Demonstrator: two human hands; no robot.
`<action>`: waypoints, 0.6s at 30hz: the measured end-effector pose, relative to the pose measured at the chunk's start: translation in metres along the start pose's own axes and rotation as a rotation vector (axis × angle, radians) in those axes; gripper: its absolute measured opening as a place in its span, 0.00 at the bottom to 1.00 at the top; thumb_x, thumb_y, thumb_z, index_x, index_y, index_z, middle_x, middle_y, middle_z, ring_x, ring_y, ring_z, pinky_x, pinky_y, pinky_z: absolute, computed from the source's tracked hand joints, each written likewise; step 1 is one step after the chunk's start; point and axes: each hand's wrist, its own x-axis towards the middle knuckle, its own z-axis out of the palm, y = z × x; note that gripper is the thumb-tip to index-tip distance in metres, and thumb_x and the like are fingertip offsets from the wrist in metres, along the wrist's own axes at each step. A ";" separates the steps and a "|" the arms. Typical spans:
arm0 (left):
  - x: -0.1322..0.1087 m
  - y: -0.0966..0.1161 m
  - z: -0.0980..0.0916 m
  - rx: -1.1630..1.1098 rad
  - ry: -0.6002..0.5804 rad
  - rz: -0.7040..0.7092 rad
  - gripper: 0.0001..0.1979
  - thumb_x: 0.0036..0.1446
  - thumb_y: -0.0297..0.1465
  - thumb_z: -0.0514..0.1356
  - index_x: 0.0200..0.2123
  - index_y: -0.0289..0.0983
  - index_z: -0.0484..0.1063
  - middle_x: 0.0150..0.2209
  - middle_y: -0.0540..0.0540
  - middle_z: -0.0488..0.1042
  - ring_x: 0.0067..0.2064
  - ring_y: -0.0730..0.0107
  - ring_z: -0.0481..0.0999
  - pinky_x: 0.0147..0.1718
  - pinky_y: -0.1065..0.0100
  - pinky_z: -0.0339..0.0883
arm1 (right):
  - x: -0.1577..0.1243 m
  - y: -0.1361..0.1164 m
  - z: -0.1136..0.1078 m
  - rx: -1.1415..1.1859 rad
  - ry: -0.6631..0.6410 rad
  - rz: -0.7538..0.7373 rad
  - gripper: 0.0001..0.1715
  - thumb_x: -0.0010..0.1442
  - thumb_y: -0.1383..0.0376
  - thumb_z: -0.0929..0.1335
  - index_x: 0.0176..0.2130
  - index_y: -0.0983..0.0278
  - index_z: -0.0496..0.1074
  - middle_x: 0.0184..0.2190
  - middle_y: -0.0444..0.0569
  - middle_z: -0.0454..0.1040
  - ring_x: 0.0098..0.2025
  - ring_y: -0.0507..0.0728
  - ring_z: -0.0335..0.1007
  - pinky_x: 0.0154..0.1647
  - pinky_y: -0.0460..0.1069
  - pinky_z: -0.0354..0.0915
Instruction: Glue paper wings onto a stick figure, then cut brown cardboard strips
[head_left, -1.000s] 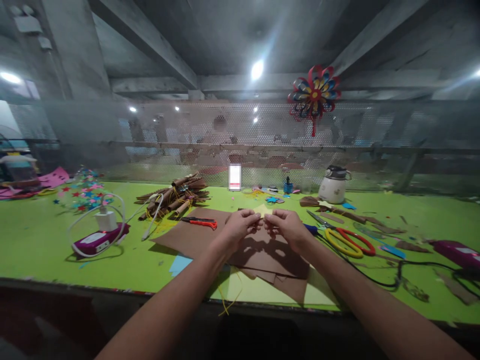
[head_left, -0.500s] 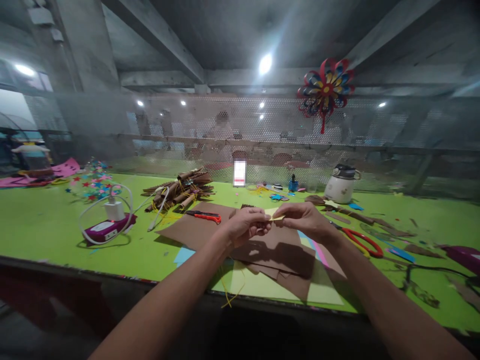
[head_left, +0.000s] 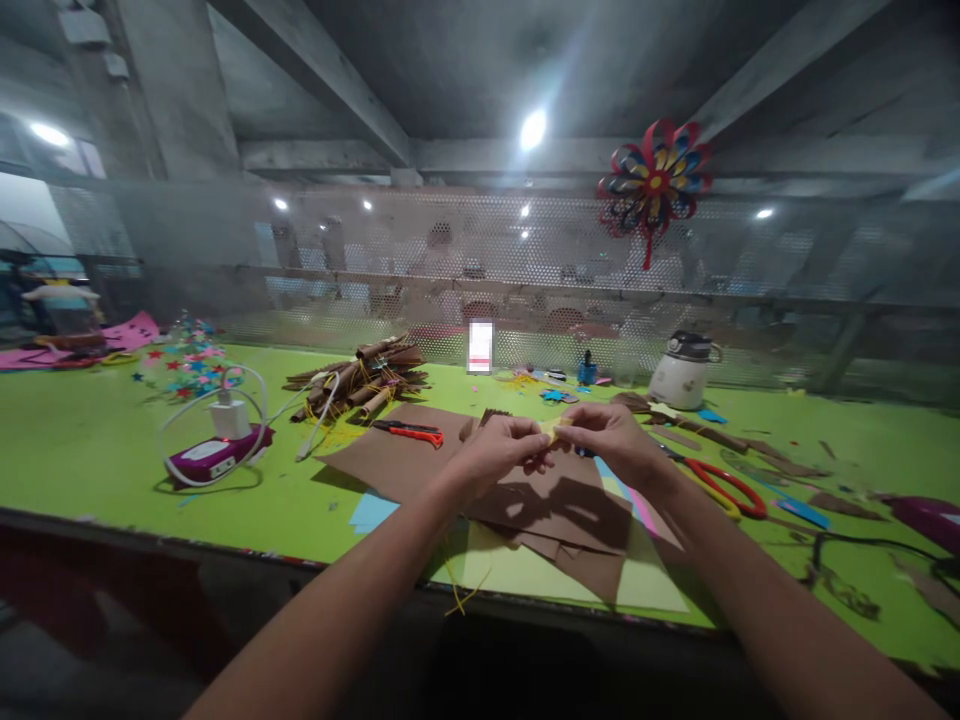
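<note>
A small pale yellow piece of paper [head_left: 556, 428] is pinched between the fingertips of both hands, above the brown paper. My left hand [head_left: 499, 452] is closed on its left side, thumb against the fingers. From the other side my right hand [head_left: 613, 440] grips it between thumb and forefinger. Much of the piece is covered by the fingertips. Beneath the hands lie sheets of brown paper [head_left: 555, 515] on top of a pale yellow sheet [head_left: 652, 580]. An orange-handled cutter [head_left: 412, 432] rests on the brown paper left of my left hand.
Red-and-yellow scissors [head_left: 726, 490] lie right of my right hand. A bundle of brown paper rolls [head_left: 367, 380], a purple power strip [head_left: 217, 455] and a small star-covered tree [head_left: 191, 365] stand leftward. A white jug [head_left: 679, 375] is at the back right, near paper scraps.
The yellow piece showed as a longer flat strip before; now it looks smaller and more folded. My left fingertips have shifted right, nearer to my right hand's.
</note>
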 end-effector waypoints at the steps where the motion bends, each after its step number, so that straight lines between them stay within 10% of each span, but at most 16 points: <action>1: 0.000 -0.001 0.000 0.017 0.013 0.010 0.12 0.53 0.37 0.60 0.29 0.32 0.73 0.25 0.46 0.72 0.24 0.77 0.66 0.27 0.71 0.59 | 0.000 0.001 0.001 0.014 0.021 0.011 0.15 0.45 0.57 0.74 0.26 0.66 0.72 0.21 0.45 0.73 0.24 0.50 0.67 0.29 0.47 0.62; 18: 0.005 -0.005 0.007 -0.003 0.068 -0.060 0.11 0.52 0.35 0.60 0.28 0.31 0.72 0.24 0.46 0.71 0.25 0.77 0.68 0.26 0.72 0.59 | 0.006 0.005 0.006 0.061 0.114 0.027 0.18 0.40 0.58 0.76 0.25 0.65 0.68 0.18 0.42 0.70 0.20 0.50 0.65 0.24 0.47 0.60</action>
